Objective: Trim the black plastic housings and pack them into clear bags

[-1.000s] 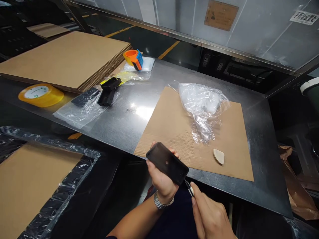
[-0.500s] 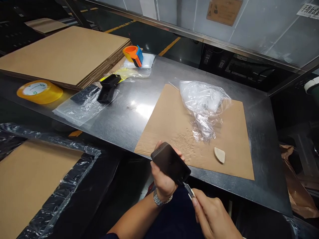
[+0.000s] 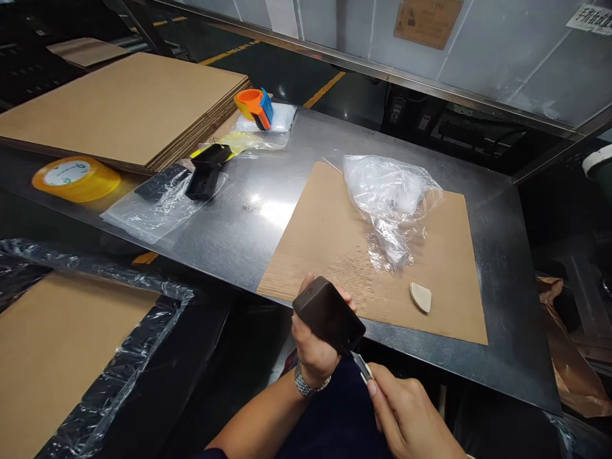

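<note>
We see the left hand [image 3: 313,347] closed around a dark rectangular plastic part [image 3: 329,315], held tilted just over the near edge of the steel table [image 3: 239,223], with a metal watch at the wrist; the right hand [image 3: 408,417] is pinched on a small blade tool [image 3: 362,366], whose metal tip touches the lower right corner of the part (how the tip sits against the edge is too small for us to tell). Just beyond the part a brown cardboard sheet [image 3: 325,242] lies flat on the table; on it rest a crumpled clear plastic bag [image 3: 389,197] and, nearer us, a small pale wedge-shaped piece [image 3: 421,297], well apart from the hands. Further left we find two black plastic parts [image 3: 206,171] on a clear plastic film [image 3: 153,210], a roll of yellow tape [image 3: 75,178] near the table's left edge, an orange and blue tape dispenser [image 3: 255,107] at the back, and a stack of flat cardboard [image 3: 124,108] behind them; below the table to the left sits a box lined with black plastic [image 3: 109,382], a cardboard sheet inside it.
</note>
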